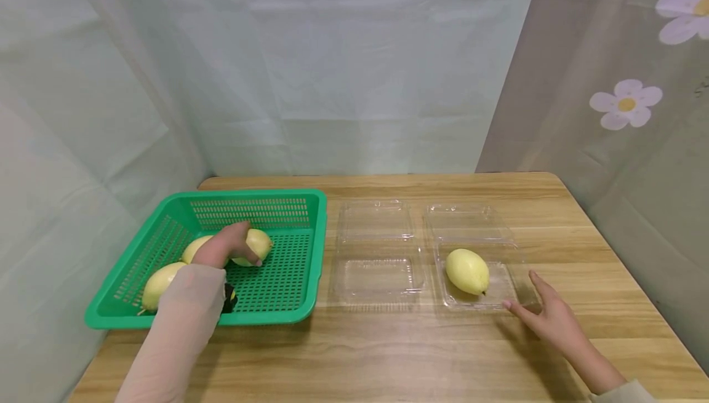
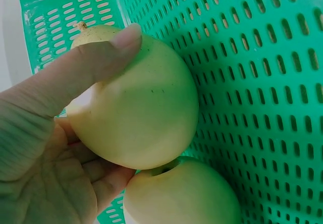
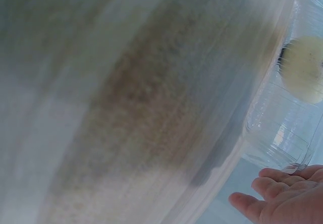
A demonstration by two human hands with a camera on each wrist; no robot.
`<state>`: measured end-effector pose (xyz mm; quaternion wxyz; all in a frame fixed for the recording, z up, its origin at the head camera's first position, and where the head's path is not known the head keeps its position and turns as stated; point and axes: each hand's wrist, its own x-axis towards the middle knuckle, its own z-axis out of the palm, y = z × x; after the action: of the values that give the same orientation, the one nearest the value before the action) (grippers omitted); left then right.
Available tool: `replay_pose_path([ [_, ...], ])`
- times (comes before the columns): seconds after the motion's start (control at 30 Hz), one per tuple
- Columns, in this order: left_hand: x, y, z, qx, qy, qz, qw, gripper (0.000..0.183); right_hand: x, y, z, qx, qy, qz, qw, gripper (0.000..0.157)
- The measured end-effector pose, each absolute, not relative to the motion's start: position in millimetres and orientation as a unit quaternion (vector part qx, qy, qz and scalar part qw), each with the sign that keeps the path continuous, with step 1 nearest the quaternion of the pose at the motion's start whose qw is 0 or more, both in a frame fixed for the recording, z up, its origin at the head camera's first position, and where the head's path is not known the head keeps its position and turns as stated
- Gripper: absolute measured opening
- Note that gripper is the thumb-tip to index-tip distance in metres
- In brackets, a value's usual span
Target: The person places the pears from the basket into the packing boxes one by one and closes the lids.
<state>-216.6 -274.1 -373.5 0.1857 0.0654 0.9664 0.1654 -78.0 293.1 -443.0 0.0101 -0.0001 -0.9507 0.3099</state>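
Observation:
My left hand (image 1: 228, 245) reaches into the green plastic basket (image 1: 320, 249) and grips a pale yellow pear (image 1: 259, 245). In the left wrist view, the thumb lies across this pear (image 2: 146, 103) and the fingers curl under it. Another pear (image 2: 184, 199) lies right against it. My right hand (image 1: 556, 323) has its fingers spread beside the near right corner of a clear hinged plastic box (image 1: 506, 277). A single pear (image 1: 467, 271) sits in that box's near half. The right wrist view catches the fingers (image 3: 275, 188) close to the box's edge.
Two more pears, one at the basket's near left (image 1: 160, 285) and one partly behind the left hand, lie in the basket. A second clear box (image 1: 379, 277), lid folded back, stands between basket and filled box. Pale curtains (image 1: 343, 71) hang behind the wooden table (image 1: 388, 354).

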Motion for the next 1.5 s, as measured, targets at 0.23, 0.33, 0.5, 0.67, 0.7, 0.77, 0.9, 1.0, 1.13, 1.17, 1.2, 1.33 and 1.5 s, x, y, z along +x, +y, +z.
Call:
replay_pose_path([
  [0.23,-219,-278,-378,0.057,0.967,0.165,0.185,0.084,-79,293,-445,0.000,-0.951,0.310,0.006,0.095],
  [0.33,-220,-279,-380,0.057,0.968,0.160,0.185,0.084,-79,292,-445,0.003,-0.950,0.312,0.012,0.094],
  [0.5,-221,-279,-381,0.063,0.970,0.150,0.180,0.085,-79,293,-444,0.006,-0.948,0.318,0.008,0.094],
  [0.67,-221,-276,-380,0.061,0.969,0.153,0.184,0.088,-77,296,-444,-0.002,-0.948,0.319,0.001,0.094],
  [0.7,-222,-276,-380,0.061,0.969,0.155,0.183,0.089,-77,296,-444,-0.003,-0.948,0.319,0.000,0.094],
  [0.77,-222,-275,-379,0.062,0.970,0.153,0.178,0.088,-77,297,-444,-0.004,-0.948,0.317,-0.001,0.095],
  [0.9,-222,-276,-376,0.069,0.972,0.154,0.165,0.086,-79,297,-445,-0.005,-0.949,0.315,0.002,0.094],
  [1.0,-221,-277,-375,0.072,0.972,0.160,0.154,0.088,-79,297,-445,-0.005,-0.949,0.315,0.005,0.094],
  [1.13,-222,-280,-374,0.071,0.972,0.171,0.142,0.090,-80,297,-445,-0.005,-0.949,0.316,0.005,0.095],
  [1.17,-222,-281,-374,0.071,0.972,0.174,0.139,0.090,-80,297,-445,-0.006,-0.949,0.316,0.003,0.095],
  [1.2,-222,-281,-374,0.071,0.972,0.175,0.137,0.089,-81,297,-446,-0.006,-0.949,0.316,0.002,0.095],
  [1.33,-223,-284,-375,0.068,0.972,0.184,0.130,0.086,-81,297,-446,-0.007,-0.948,0.320,0.001,0.095],
  [1.5,-224,-287,-375,0.066,0.972,0.191,0.121,0.084,-81,296,-446,-0.004,-0.947,0.321,0.003,0.095],
])
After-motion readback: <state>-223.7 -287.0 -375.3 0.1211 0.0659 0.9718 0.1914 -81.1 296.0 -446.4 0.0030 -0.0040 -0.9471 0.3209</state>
